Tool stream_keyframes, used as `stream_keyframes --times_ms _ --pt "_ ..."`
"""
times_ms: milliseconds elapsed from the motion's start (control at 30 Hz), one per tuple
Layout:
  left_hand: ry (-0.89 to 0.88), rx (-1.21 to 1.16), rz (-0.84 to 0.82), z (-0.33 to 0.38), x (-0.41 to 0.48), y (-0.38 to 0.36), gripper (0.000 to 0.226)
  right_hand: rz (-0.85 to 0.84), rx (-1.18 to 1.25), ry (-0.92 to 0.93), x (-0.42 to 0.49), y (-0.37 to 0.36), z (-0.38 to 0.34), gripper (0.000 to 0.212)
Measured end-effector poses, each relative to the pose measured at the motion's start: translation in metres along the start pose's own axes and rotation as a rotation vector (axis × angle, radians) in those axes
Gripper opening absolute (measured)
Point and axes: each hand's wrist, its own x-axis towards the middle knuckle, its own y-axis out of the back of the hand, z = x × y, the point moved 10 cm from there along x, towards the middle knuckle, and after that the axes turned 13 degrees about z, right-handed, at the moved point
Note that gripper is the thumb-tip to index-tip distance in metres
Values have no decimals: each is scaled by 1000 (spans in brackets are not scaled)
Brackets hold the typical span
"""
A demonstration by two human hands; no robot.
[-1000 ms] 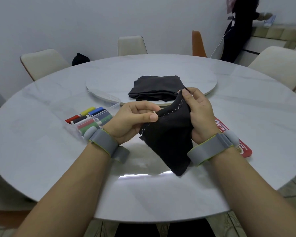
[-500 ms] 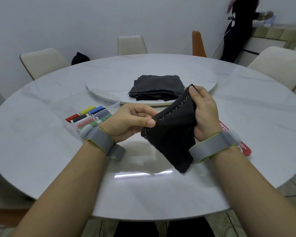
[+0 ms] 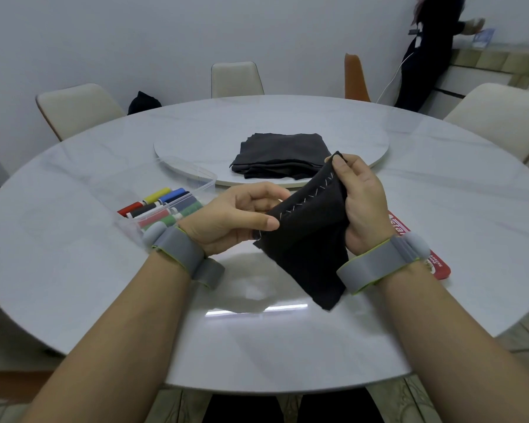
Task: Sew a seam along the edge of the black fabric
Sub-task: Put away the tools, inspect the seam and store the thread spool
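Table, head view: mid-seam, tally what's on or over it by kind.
Black fabric piece, held by left hand and right hand: 1
Folded dark fabric stack: 1
Clear box of thread spools: 1
Red packet: 1
Turntable: 1
Total: 5

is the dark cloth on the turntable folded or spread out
Folded: the dark cloth lies in stacked layers on the turntable.

2 hands (image 3: pixel 235 215), 1 black fabric (image 3: pixel 306 242), 1 folded stack (image 3: pixel 281 154), 4 chairs (image 3: pixel 235 79)
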Motion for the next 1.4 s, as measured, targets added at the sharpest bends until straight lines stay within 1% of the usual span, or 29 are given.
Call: stream_keyframes --times_ms 100,200,267,300,400,567,633,733,900,1000,1167,1267,1367,1400 --pt "84 48 19 -9 1 -1 43 -28 -59 53 -4 -4 -5 11" --pt "97 83 61 -11 2 -8 36 -65 -110 93 -8 -11 -5 11" --pt "55 116 129 -7 4 -8 23 -87 -142 123 -10 -14 -5 13" --pt "21 144 149 -5 5 -9 20 -94 -161 139 -11 -15 -6 13" --pt "-46 166 149 -1 8 -10 17 -95 -182 166 -12 -15 -8 13" --pt "-44 145 117 -5 9 -9 6 -59 -190 164 -12 -11 -10 9" --pt "-74 165 135 -2 10 -6 9 -35 -193 172 -11 -8 -12 7" --pt "-128 167 202 5 11 3 15 5 -156 177 -8 -3 -12 9" --pt "-162 149 241 14 7 9 13 60 -156 197 -7 1 -15 9" --pt "-137 143 214 14 5 11 12 113 -166 209 -4 9 -17 13" --pt "-101 168 164 11 4 10 15 140 -248 316 -8 10 -27 12" --pt "-101 193 136 10 2 8 12 165 -245 344 -8 14 -30 11" --pt "-114 157 152 12 3 12 8 208 -225 340 -4 20 -30 12" --pt "-129 135 163 14 3 13 9 218 -218 336 -3 21 -30 12"
